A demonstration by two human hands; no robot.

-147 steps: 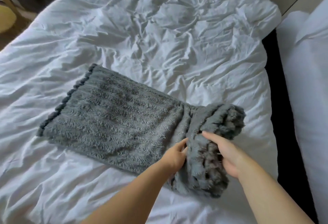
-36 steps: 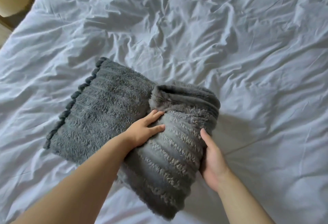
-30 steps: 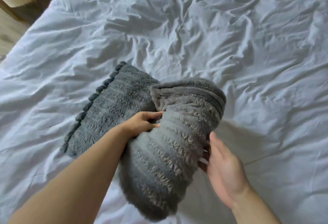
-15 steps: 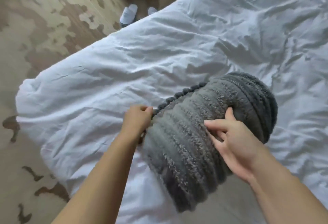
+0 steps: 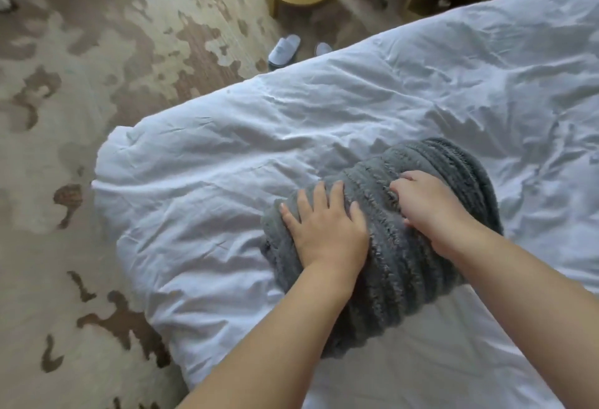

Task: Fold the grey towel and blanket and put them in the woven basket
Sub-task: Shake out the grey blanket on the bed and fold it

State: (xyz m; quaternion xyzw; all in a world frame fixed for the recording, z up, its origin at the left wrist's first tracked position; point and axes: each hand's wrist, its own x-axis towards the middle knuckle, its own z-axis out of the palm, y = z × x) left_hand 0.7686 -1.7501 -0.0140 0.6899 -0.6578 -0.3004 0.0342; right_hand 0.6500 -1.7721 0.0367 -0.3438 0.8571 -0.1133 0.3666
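the rolled grey blanket [image 5: 398, 246] sits on the bed [image 5: 324, 117], near its foot corner. my left hand [image 5: 327, 230] lies flat and spread on the blanket's left end; my right hand [image 5: 428, 204] has its grip curled into the pile on top. if i lift with only that pinch, the loose roll could unwind. no basket in view.

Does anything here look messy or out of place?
Mostly the white duvet: it is heavily wrinkled. Two white slippers lie apart on the carpet beside the bed. The grey blanket under both hands looks neatly bundled.
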